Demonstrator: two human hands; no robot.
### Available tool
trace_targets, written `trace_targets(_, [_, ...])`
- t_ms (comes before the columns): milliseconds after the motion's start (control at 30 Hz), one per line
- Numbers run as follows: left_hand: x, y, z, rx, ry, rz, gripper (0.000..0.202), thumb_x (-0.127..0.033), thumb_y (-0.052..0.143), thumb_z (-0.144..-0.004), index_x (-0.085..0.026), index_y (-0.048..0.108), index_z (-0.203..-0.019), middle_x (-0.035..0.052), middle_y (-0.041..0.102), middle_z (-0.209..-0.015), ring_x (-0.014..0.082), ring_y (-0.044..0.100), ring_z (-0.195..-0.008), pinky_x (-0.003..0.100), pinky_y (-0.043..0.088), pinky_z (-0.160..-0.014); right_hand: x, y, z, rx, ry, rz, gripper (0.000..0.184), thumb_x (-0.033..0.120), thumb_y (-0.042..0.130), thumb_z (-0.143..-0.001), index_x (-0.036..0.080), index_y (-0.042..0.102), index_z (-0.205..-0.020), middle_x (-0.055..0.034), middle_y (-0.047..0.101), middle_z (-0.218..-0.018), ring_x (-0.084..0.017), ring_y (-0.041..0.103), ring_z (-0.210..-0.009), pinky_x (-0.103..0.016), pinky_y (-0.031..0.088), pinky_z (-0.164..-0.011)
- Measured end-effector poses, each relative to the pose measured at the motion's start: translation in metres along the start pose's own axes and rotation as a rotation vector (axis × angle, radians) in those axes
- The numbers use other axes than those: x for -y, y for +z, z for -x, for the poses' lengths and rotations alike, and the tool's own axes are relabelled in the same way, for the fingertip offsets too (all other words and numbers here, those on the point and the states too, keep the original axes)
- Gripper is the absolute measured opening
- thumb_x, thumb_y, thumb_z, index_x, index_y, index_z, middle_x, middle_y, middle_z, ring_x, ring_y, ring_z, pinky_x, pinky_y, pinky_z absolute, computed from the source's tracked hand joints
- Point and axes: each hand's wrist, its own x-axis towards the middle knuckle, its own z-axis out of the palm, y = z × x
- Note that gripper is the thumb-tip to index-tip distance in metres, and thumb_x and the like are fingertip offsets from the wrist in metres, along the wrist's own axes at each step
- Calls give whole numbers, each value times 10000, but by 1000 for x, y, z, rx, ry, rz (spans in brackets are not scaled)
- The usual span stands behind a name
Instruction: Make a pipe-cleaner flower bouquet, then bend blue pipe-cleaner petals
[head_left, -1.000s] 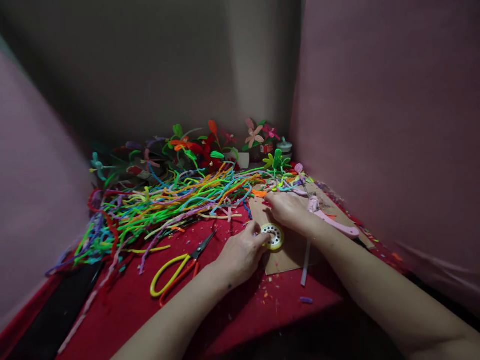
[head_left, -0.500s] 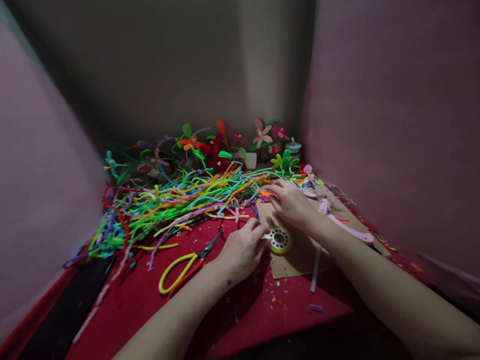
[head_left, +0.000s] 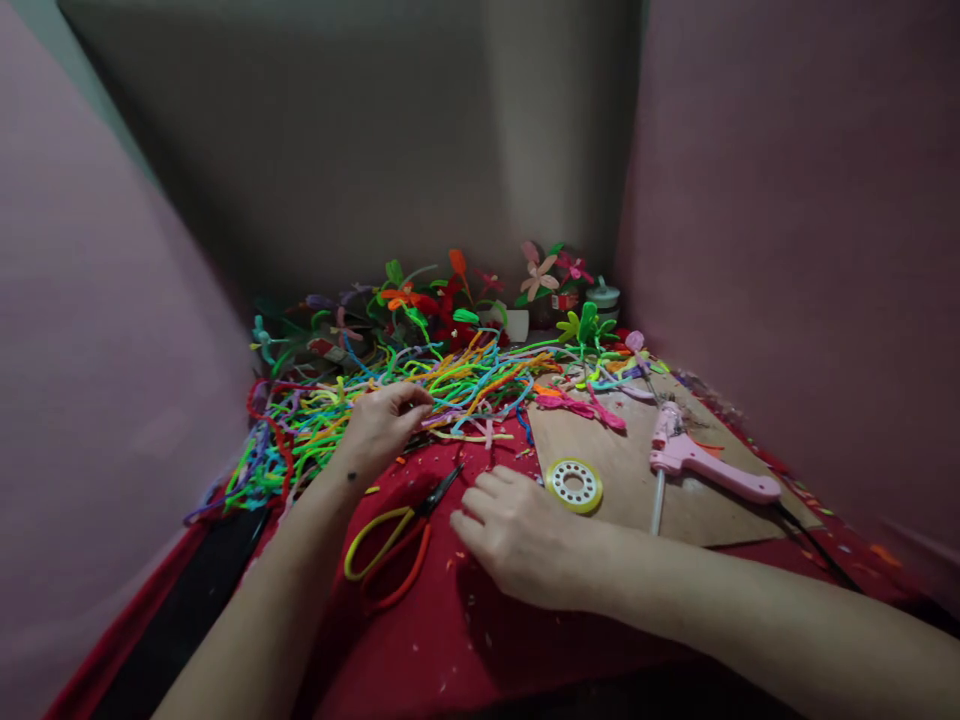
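Note:
My left hand [head_left: 386,425] is over the near side of a tangled pile of coloured pipe cleaners [head_left: 450,385]. Its thumb and forefinger curve toward each other with a gap between, and no held piece shows. On the red cloth, my right hand [head_left: 525,540] has its fingers bent but spread, holding nothing I can see. Scissors [head_left: 421,503] with a yellow and a red handle lie between my hands. Just beyond my right wrist, a yellow roll of tape [head_left: 574,486] rests flat on the brown cardboard [head_left: 615,470]. Pink twisted pipe-cleaner pieces [head_left: 581,405] lie at the board's left part.
A pink glue gun [head_left: 705,465] with a glue stick lies on the board's right side, its cord trailing right. Pipe-cleaner flowers [head_left: 538,275] and a lidded jar [head_left: 602,297] stand along the back wall. Small scraps dot the red cloth [head_left: 405,650].
My left hand has let go of the tape and moved left to the pile. My right hand has come back from the pink pieces toward the scissors. The view has shifted slightly.

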Motion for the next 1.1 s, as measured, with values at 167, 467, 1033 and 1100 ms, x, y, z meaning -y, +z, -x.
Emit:
trace_targets(167, [26, 17, 4, 79, 68, -142, 144, -221, 530, -774, -198, 666, -734, 36, 666, -829, 184, 588, -826, 288, 460, -779, 9, 14, 2, -25, -123, -9, 117, 139, 468, -853, 116, 581, -834, -58, 570, -757, -189, 479, -691, -341, 353, -649])
trace_targets(467, [43, 27, 5, 62, 92, -398, 196, -174, 478, -797, -188, 642, -692, 116, 629, -846, 278, 533, -877, 414, 414, -804, 6, 28, 9, -144, -194, -78, 126, 148, 470, -833, 106, 579, -880, -44, 558, -705, -172, 459, -635, -326, 323, -623])
trace_targets(1033, [53, 35, -44, 11, -80, -436, 243, -283, 469, -813, -189, 689, -859, 89, 708, -890, 241, 626, -850, 336, 423, -759, 9, 34, 16, -120, -145, -203, 65, 190, 533, -771, 134, 566, -772, -7, 550, -609, -140, 444, -562, -298, 302, -554])
trace_targets(1100, [53, 41, -45, 23, -78, -451, 229, -286, 483, -805, -196, 685, -864, 86, 702, -880, 240, 624, -853, 337, 416, -772, 9, 34, 16, -113, -138, -211, 75, 211, 549, -773, 141, 561, -749, -1, 552, -604, -136, 441, -559, -295, 307, -551])
